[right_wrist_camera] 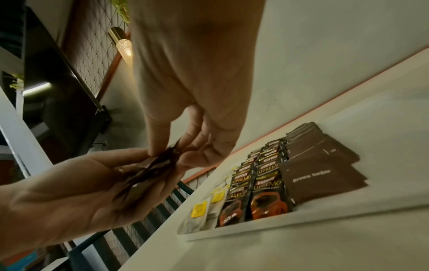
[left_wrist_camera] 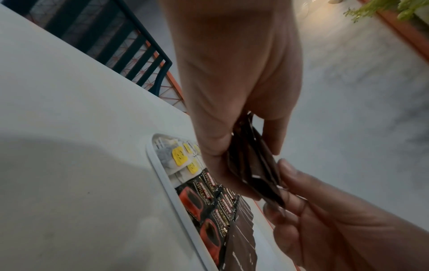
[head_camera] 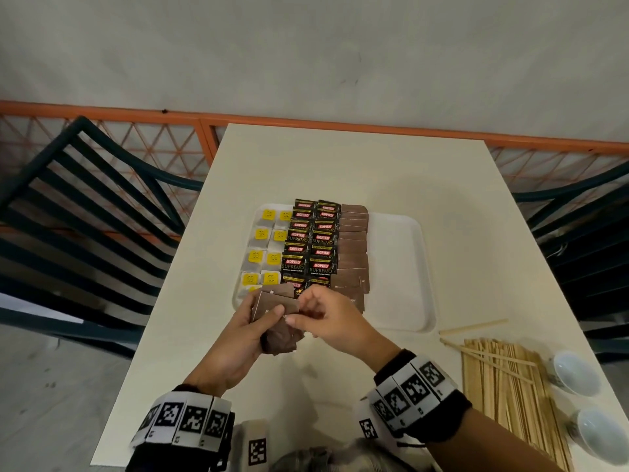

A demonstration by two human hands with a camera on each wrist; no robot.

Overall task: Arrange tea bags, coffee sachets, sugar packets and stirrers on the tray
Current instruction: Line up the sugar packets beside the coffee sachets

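A white tray lies mid-table. On it, from left to right, are tea bags with yellow tags, black coffee sachets and a column of brown sugar packets. My left hand grips a stack of brown sugar packets just above the tray's near edge. My right hand pinches one packet at the stack's right side. The same stack of sugar packets shows edge-on between both hands, and again as the stack of sugar packets. Wooden stirrers lie in a pile on the table, right of the tray.
Two small white bowls stand at the table's right edge beside the stirrers. Dark slatted chairs flank the table on both sides. An orange lattice railing runs behind it. The tray's right third is bare.
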